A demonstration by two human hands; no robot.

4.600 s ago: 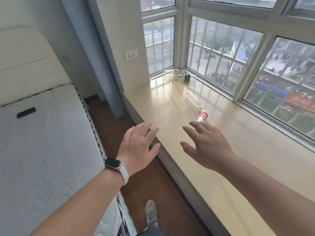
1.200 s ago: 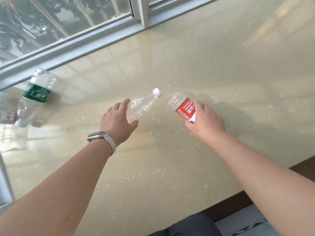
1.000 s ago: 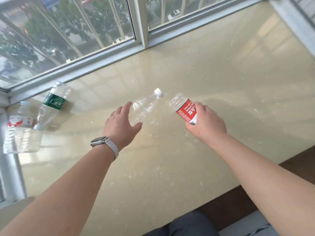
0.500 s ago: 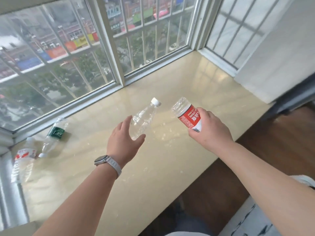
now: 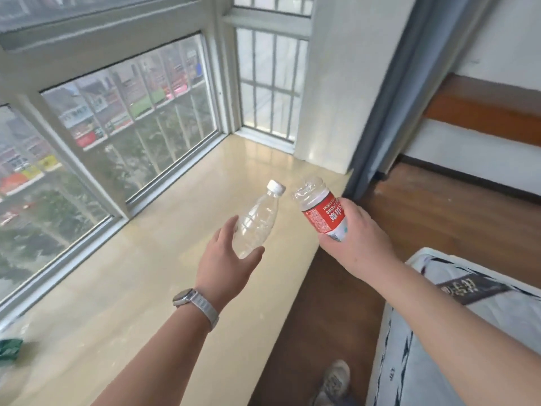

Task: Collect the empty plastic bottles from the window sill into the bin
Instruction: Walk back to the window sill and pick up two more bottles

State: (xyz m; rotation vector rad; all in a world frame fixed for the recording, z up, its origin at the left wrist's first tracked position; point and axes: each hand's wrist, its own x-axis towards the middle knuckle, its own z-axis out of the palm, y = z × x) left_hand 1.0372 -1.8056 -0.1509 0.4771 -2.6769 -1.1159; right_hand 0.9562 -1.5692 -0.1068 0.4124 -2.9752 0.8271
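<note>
Bottles held above the window sill [image 5: 140,276]: left hand [image 5: 225,260] grips the clear capped bottle [image 5: 259,219] by its base, right hand [image 5: 358,243] wraps the red-labelled bottle [image 5: 320,212], presumably for one carry; green-labelled bottle [image 5: 8,348] lies far left of both hands; bin unseen.

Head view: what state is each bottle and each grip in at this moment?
Clear bottle: empty, white cap on, lifted above the window sill.
Red-labelled bottle: empty, lifted, neck end hidden in the palm.
Green-labelled bottle: on the sill at the frame's left edge, mostly cut off.
Left grip: curled round the clear bottle's lower body.
Right grip: curled round the red-labelled bottle.
</note>
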